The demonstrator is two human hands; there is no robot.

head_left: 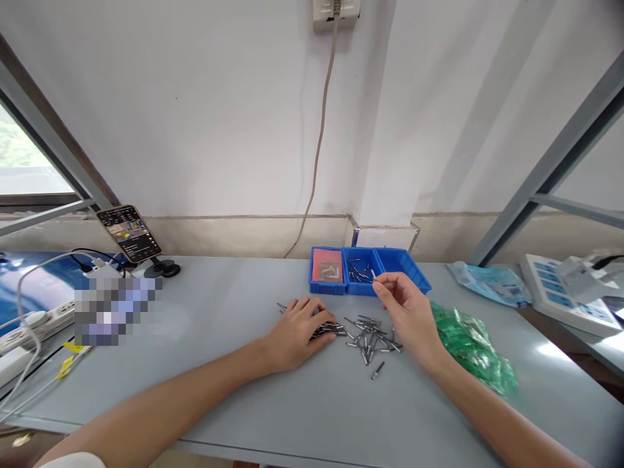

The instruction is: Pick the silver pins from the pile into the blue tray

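Note:
My left hand (295,335) lies palm down on the table with its fingers spread over a heap of thin metal pins (327,329), partly hiding them. A looser scatter of the same pins (369,339) spreads to its right, between both hands. Between thumb and forefinger, my right hand (408,315) pinches one small metal pin (373,275), held upright at the front of a blue tray (404,266). Several pins lie in the tray's middle section. Its left section holds a red piece (324,257) and a small clear bag with metal parts.
Crumpled green plastic (475,351) lies beside my right forearm. Farther right are a blue-white packet (490,283) and a power strip (570,292). At left, a phone (129,233) stands on a holder near cables and another power strip (41,328). A wall runs behind the table.

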